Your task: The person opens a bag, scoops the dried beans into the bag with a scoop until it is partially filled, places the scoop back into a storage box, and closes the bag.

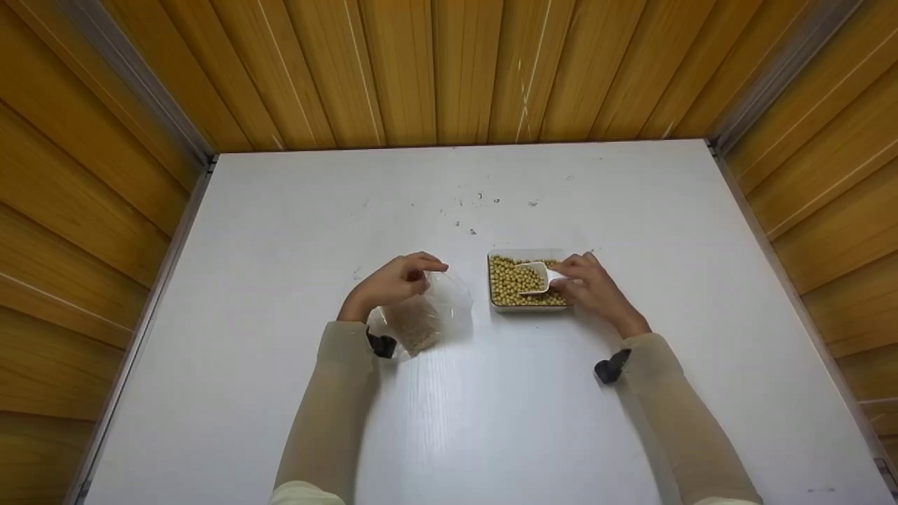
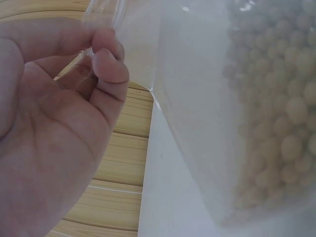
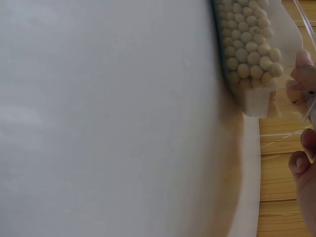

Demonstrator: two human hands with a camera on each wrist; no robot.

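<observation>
My left hand (image 1: pixel 393 282) pinches the upper edge of a clear plastic bag (image 1: pixel 454 308) between thumb and fingers. In the left wrist view, pale round beans (image 2: pixel 284 118) lie in the lower part of this bag. My right hand (image 1: pixel 591 284) grips the handle of a small white scoop (image 1: pixel 545 276). The scoop's blade sits among yellow soybeans (image 1: pixel 504 277) in a clear rectangular container (image 1: pixel 526 308), with beans in it. In the right wrist view, only some fingers of the right hand (image 3: pixel 307 163) show at the edge, beside the container's corner.
Both hands work above a white table (image 1: pixel 280 231), and the container stands right of the bag. Small dark marks (image 1: pixel 473 231) dot the surface behind it. Yellow wood-patterned panels (image 1: pixel 463 70) wall in the back and both sides.
</observation>
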